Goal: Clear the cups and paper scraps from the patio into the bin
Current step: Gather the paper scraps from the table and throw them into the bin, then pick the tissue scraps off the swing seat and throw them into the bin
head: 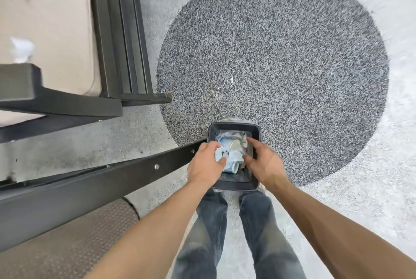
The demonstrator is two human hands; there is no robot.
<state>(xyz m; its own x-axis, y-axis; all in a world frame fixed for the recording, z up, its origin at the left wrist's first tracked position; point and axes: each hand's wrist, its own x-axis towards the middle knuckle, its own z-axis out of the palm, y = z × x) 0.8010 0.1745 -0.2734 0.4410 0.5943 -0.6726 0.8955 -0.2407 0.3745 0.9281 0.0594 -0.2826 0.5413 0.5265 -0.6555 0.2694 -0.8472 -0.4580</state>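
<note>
- Directly below you, just ahead of your jeans-clad legs (pixel 236 233), a small dark bin (pixel 256 131) stands on the patio floor at the near edge of a round speckled grey rug (pixel 281 53).
- Your left hand (pixel 206 165) reaches over the bin's left rim, its fingers curled and its thumb pressed against a crumpled paper scrap (pixel 219 153); it pinches the wad at the bin's mouth.
- Your right hand (pixel 264 161) hovers over the bin's right side with fingers spread and pointing down into the opening. You cannot tell whether it holds anything, since motion blur smears the fingertips.
- Inside the bin lie white and pale blue paper cups (pixel 233 144) mixed with more crumpled paper, filling much of the liner.
- Beside the bin on your left, a dark metal frame bar (pixel 90 185) runs diagonally, belonging to patio furniture with a beige cushion (pixel 49 31).
- On that cushion, two blurred white scraps (pixel 22 50) lie well apart from the bin, one near the top corner and one lower down near the frame's armrest.
- A tiny white fleck (pixel 231 79) sits on the rug, far from the bin.
</note>
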